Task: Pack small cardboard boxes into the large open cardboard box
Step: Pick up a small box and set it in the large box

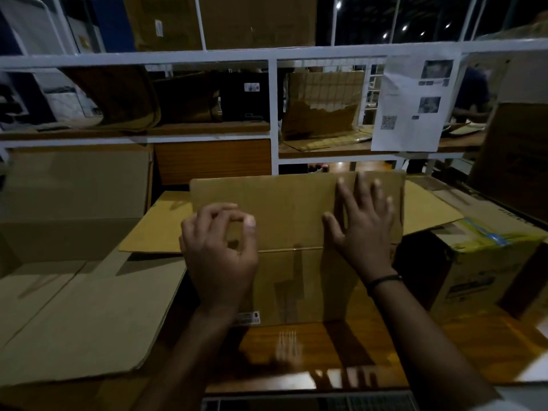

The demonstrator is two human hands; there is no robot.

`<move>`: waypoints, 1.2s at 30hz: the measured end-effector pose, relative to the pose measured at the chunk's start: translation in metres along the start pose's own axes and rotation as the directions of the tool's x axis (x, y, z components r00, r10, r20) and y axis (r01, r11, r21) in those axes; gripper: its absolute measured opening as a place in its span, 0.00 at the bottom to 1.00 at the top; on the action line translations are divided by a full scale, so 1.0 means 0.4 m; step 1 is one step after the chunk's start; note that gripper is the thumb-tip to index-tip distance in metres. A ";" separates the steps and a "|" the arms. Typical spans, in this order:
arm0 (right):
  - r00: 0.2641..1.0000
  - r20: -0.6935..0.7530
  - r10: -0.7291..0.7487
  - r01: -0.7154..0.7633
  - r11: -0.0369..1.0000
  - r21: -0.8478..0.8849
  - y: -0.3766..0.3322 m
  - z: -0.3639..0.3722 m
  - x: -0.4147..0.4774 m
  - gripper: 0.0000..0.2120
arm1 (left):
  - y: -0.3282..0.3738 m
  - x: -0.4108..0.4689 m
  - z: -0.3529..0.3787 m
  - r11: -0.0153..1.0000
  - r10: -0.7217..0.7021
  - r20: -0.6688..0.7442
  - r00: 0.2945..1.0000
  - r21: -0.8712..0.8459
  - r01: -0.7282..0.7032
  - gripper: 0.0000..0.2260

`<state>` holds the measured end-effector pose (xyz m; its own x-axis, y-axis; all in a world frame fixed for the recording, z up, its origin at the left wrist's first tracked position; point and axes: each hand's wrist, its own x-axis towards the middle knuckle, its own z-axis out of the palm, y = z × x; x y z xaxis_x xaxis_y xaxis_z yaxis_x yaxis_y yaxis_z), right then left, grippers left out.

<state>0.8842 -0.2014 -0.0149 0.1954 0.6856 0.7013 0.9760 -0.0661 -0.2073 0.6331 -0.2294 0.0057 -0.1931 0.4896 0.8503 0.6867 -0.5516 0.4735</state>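
Right hand (363, 229) spread flat, pressing down the top flap (281, 212) of the cardboard box (296, 286) straight ahead on the tabletop (296, 351). Left hand (219, 250) hovers over the box's left edge, fingers curled toward the thumb, nothing visible between them. Side flaps (154, 229) lie outward. Large open cardboard box (74, 232) sits just left. Judged step: closing this box before packing. Next calls for both hands gripping its sides and lifting clear of the flaps.

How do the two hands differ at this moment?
The left hand has curled fingers, holding nothing visible; the right hand lies flat, fingers spread, on the box flap. The right wrist wears a dark band; the left is bare. Both are over the same box.
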 end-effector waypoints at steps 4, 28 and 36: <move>0.978 0.207 0.022 -0.028 0.999 0.028 0.029 0.117 -0.131 0.31 | -0.141 -0.119 0.056 0.960 -0.246 0.225 0.943 0.191 0.205 0.16; 0.920 0.268 0.287 -0.371 0.860 0.351 0.186 0.134 -0.227 0.66 | -0.177 -0.183 0.068 0.904 -0.364 0.348 0.864 0.355 0.237 0.47; 0.928 0.255 0.273 -0.355 0.857 0.373 0.196 0.121 -0.221 0.63 | -0.159 -0.173 0.084 0.854 -0.506 0.376 0.777 0.343 0.390 0.51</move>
<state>0.9387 -0.2323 -0.1260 0.4236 0.8026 0.4200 0.7318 -0.0299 -0.6808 0.6264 -0.2056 -0.0912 -0.2339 0.9128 0.3348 0.7515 -0.0488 0.6579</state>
